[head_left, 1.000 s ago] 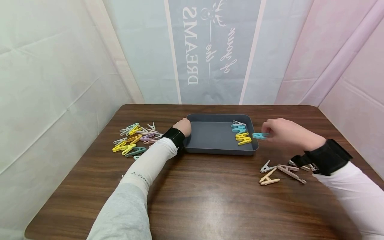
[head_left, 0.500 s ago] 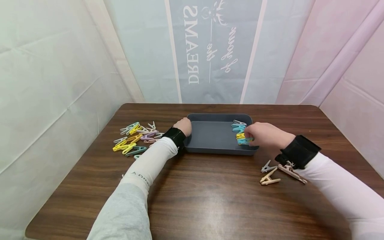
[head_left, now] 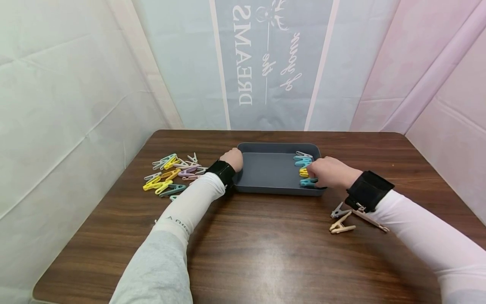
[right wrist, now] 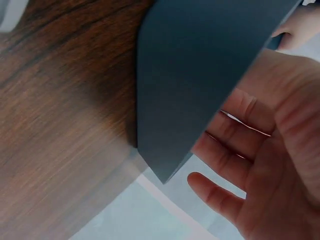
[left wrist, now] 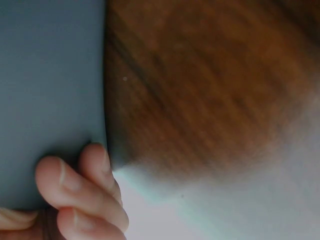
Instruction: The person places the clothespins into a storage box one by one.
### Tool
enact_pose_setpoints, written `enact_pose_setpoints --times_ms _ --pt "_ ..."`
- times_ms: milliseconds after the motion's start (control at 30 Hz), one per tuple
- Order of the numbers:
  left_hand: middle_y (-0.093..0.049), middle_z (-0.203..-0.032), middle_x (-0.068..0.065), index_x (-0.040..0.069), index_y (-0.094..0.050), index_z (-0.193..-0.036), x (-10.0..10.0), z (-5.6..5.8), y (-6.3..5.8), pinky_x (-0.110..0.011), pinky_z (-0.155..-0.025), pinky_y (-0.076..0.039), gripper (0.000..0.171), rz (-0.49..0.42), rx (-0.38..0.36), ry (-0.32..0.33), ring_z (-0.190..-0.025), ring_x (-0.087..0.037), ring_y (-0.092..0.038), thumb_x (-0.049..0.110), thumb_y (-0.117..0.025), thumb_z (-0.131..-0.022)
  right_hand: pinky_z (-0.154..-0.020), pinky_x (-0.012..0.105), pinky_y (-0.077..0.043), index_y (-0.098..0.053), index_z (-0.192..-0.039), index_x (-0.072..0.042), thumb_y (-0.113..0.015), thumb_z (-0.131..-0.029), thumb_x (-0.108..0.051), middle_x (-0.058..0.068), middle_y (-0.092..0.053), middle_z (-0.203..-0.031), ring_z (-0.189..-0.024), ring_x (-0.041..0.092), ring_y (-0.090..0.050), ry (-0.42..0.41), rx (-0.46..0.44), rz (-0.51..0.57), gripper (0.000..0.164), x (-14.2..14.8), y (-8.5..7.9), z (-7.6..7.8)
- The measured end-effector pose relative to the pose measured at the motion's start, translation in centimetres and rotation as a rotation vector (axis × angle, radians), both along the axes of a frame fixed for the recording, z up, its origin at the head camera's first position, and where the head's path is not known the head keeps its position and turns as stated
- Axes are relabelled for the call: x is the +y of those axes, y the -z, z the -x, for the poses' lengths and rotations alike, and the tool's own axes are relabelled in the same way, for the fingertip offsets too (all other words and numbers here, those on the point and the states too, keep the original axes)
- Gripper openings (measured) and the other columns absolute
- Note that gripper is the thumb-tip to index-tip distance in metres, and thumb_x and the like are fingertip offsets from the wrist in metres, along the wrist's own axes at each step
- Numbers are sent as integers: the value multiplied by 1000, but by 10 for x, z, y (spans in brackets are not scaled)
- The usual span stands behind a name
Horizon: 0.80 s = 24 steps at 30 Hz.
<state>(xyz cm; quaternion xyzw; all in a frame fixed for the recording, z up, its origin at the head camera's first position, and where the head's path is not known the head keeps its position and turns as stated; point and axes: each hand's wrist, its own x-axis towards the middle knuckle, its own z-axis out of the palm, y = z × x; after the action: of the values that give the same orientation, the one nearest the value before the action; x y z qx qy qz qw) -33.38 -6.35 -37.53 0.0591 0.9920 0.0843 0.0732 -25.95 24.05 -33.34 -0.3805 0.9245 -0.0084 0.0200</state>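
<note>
My left hand (head_left: pixel 232 159) grips the left wall of the dark grey tray (head_left: pixel 265 189); in the left wrist view its curled fingertips (left wrist: pixel 70 182) press on the wall's outer face. My right hand (head_left: pixel 329 172) reaches over the tray's right end and pinches a blue clothespin (head_left: pixel 306 182) low in the near right corner. Behind that one, a yellow clothespin (head_left: pixel 303 172), blue clothespins (head_left: pixel 302 161) and a pale grey one (head_left: pixel 303 154) form a row. In the right wrist view the tray wall hides the thumb and index fingertips; the other fingers (right wrist: pixel 215 197) show outside it.
Left of the tray lies a loose pile of clothespins (head_left: pixel 163 185) in yellow, green, purple and white. Near my right wrist are a grey clothespin (head_left: pixel 339 210), a beige one (head_left: pixel 341 224) and a partly covered pinkish one (head_left: pixel 372 221). The brown wooden table (head_left: pixel 265 245) carries everything.
My right hand has carried the blue clothespin leftwards from outside the tray and lowered it in front of the yellow ones. My left hand stays on the tray wall.
</note>
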Motion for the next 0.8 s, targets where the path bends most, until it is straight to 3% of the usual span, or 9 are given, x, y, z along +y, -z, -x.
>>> enact_pose_setpoints --times_ms 400,800 --pt "-58 -120 -20 -10 -47 -133 0 -7 -8 -46 -85 -51 39 -12 14 -2 -99 -32 -63 13 -35 -104 -64 38 -38 -57 -69 -15 -87 -68 -4 -7 -48 -65 -62 13 -41 -15 60 -14 32 0 6 4" --pt "-61 -114 -21 -12 -45 -133 0 -4 -2 -46 -83 -52 40 -2 6 -12 -98 -32 -64 14 -35 -104 -58 33 -34 -54 -70 -13 -86 -70 -7 -4 -43 -65 -60 13 -38 0 58 -4 33 -1 5 2"
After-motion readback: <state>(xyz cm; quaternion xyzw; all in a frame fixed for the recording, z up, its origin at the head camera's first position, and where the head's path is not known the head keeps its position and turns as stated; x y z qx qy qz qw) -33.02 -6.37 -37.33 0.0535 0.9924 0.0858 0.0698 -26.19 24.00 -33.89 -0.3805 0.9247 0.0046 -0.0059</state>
